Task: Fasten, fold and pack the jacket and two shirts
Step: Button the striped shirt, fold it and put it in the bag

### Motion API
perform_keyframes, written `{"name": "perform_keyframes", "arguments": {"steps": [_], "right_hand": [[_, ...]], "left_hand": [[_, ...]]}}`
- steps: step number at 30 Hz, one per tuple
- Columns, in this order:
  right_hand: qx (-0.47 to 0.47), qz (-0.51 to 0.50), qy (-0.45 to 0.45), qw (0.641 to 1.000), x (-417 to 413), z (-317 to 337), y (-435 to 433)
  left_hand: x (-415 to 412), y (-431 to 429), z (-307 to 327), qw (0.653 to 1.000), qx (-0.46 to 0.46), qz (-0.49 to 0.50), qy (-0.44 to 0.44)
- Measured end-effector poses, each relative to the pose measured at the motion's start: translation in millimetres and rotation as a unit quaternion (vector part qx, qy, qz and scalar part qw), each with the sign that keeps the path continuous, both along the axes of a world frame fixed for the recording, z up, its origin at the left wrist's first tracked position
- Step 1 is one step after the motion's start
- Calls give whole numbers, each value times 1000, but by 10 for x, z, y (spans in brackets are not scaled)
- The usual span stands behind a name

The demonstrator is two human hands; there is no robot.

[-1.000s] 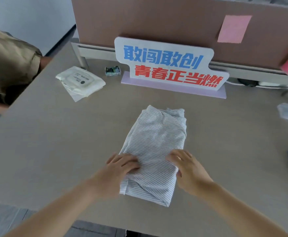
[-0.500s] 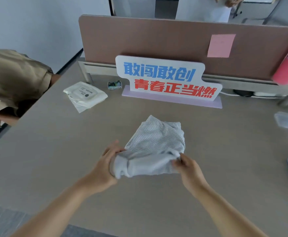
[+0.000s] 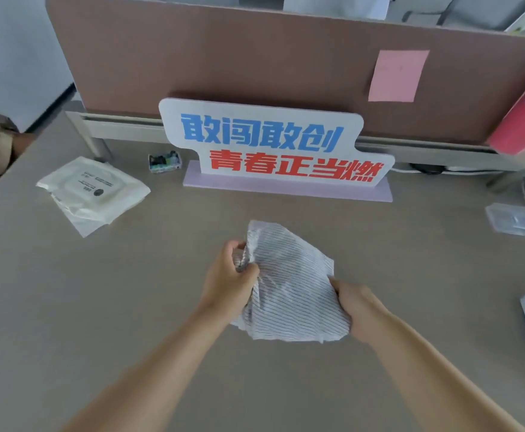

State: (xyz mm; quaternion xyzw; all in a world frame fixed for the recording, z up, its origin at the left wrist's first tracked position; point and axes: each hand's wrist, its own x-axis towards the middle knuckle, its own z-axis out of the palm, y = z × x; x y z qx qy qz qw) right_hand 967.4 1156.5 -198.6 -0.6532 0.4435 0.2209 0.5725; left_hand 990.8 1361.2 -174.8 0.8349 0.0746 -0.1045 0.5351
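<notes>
**White striped shirt gripped in both hands above the desk**

White fabric with thin dark stripes, the folded shirt (image 3: 289, 282) sits as a loose bundle between the person's two hands, over the middle of the grey-beige laminate table (image 3: 99, 307). Whether its underside touches the tabletop cannot be told. The left hand (image 3: 228, 279) grips the bundle's left edge, its fingers curled tight into a bunch of cloth. The right hand (image 3: 359, 307) holds the lower right corner with the thumb on top; its other fingers are tucked under the cloth and hidden.

Beyond the shirt, well apart from it, a white cut-out sign with blue and red characters (image 3: 270, 145) stands on a pale lilac base against the brown fabric partition (image 3: 224, 57). A pink paper note (image 3: 396, 76) is stuck on that partition. To the left lies a flat cream plastic packet (image 3: 94, 190), with a small green-printed box (image 3: 164, 162) near the sign's left end. A clear plastic case (image 3: 515, 219) lies at the right.
</notes>
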Motion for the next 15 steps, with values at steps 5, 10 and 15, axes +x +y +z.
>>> {"name": "perform_keyframes", "arguments": {"steps": [5, 10, 15], "right_hand": [[-401, 145, -171, 888, 0, 76, 302], [-446, 362, -387, 721, -88, -15, 586], [-428, 419, -311, 738, -296, -291, 663]], "left_hand": [[8, 104, -52, 982, 62, 50, 174], [-165, -78, 68, 913, 349, -111, -180], [-353, 43, -429, 894, 383, -231, -15]]}}
